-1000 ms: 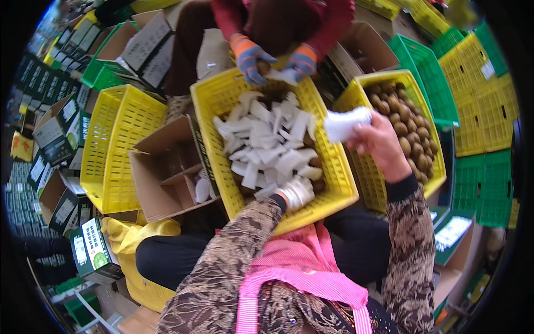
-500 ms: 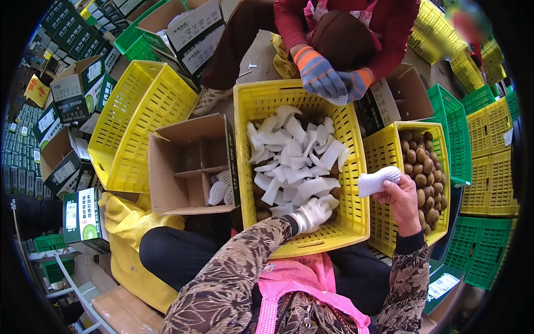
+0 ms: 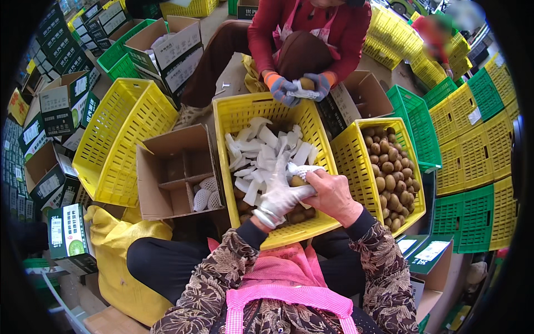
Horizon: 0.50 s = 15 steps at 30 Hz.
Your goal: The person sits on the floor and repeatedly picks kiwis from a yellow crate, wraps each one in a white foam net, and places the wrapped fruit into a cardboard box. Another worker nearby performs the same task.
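My left hand (image 3: 276, 195), in a whitish glove, holds a brown kiwifruit (image 3: 297, 181) between its long fingers and thumb. My bare right hand (image 3: 336, 196) grips a white foam net sleeve (image 3: 303, 169), which is partly around the fruit; the fingers hide some of it. Both hands meet over a yellow plastic crate (image 3: 332, 158). Inside that crate lie many flat white foam sleeves (image 3: 253, 146), and loose kiwifruit (image 3: 300, 216) show beneath them near my side.
Left of the crate stands a divided cardboard box (image 3: 153, 192) with several sleeved fruits (image 3: 202, 200) in one compartment. A yellow crate of kiwifruit (image 3: 389, 183) is at the right. Across from me, a person's gloved hands (image 3: 297, 89) hold a kiwifruit and foam sleeve. An empty yellow crate (image 3: 119, 139) leans at left.
My right hand has brought the foam sleeve left over the crate to my left hand. The left hand has lifted a kiwifruit from the crate, and the sleeve now meets it. The view has shifted.
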Motion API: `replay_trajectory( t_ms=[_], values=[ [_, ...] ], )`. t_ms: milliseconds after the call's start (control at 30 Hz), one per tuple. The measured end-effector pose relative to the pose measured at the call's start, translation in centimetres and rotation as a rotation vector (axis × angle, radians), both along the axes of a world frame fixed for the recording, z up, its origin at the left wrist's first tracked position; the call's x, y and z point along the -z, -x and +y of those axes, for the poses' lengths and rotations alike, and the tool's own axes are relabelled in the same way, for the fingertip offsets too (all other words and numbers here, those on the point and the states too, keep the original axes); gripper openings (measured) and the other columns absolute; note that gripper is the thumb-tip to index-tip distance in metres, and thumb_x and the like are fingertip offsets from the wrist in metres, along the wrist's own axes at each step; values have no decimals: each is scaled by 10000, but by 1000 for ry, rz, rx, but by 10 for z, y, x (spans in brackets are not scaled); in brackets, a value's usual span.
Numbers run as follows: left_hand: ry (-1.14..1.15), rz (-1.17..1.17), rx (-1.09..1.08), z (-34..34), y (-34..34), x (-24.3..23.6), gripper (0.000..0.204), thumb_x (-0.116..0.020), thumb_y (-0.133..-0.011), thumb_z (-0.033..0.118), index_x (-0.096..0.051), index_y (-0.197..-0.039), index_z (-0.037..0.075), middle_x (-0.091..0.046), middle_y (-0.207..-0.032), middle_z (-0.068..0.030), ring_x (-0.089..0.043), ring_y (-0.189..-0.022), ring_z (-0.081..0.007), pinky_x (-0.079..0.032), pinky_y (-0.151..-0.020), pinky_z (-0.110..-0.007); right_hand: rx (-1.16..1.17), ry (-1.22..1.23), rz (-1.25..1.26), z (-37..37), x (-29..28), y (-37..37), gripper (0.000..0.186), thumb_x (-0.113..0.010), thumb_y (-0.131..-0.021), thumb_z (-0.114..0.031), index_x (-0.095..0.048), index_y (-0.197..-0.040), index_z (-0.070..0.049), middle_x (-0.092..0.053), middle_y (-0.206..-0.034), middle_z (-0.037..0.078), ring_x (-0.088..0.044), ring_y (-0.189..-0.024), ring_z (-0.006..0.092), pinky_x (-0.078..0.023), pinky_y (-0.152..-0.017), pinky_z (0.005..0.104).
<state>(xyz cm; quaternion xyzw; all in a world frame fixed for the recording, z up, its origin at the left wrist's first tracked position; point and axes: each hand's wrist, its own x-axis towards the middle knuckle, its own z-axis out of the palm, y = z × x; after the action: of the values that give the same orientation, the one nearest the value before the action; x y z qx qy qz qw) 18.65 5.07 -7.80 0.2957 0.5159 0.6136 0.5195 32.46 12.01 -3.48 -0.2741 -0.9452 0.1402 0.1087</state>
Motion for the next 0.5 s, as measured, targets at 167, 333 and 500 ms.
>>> replay_trajectory(
  t_ms=[167, 333, 500],
  values=[
    [-79, -737, 131, -5, 40, 36, 550, -709, -834, 278, -481, -1261, 18, -571, -1116, -55, -585, -1028, -211, -460, -924, -324, 183, 864, 386, -5, -30, -8, 395, -767, -776, -196, -619, -1099, -25, -674, -783, 68, -662, -634, 131, -508, -526, 237],
    [-355, -529, 508, -14, 17, 27, 465, -567, -928, 179, -450, -1346, 11, -576, -1225, -113, -586, -1060, -210, -476, -926, -362, 72, 1572, 611, -13, -39, -14, 375, -727, -805, -127, -586, -1117, 27, -672, -823, 65, -649, -586, 104, -483, -475, 182],
    [-306, -805, 318, -22, 17, 8, 317, -658, -848, 101, -578, -1132, -15, -630, -1069, -88, -619, -968, -172, -487, -867, -307, 57, 1389, 467, -6, -54, -23, 547, -788, -749, -111, -556, -1221, 41, -683, -886, 73, -650, -617, 100, -498, -522, 178]
  ],
)
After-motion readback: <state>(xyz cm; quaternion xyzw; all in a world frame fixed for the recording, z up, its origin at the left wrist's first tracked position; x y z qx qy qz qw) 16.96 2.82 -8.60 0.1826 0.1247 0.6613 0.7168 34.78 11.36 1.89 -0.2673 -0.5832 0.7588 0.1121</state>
